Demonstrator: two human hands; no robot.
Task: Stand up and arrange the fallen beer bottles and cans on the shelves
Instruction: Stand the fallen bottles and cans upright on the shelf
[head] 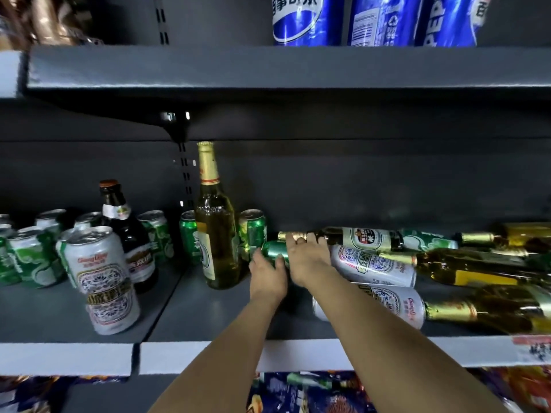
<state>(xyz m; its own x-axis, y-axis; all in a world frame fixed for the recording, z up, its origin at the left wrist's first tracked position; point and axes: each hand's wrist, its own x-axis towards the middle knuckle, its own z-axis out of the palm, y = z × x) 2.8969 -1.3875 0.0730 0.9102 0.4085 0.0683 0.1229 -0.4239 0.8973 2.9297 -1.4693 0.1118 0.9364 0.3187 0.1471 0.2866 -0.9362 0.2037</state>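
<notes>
Left hand (267, 278) fingers curl round fallen green can (275, 251); right hand (308, 257) fingers rest spread on lying brown gold-foil bottle (343, 237); blue "PEPSI" bottles (447, 20) above.

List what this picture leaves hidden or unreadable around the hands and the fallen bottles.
- Head view: the green can is half covered by the left hand; its label cannot be read.
- The right hand covers part of the dark bottle's neck; its grip is unclear.
- Fallen bottles at right run off the frame edge, so their number is unknown.
- Blue cans above are cut by the top edge.
</notes>
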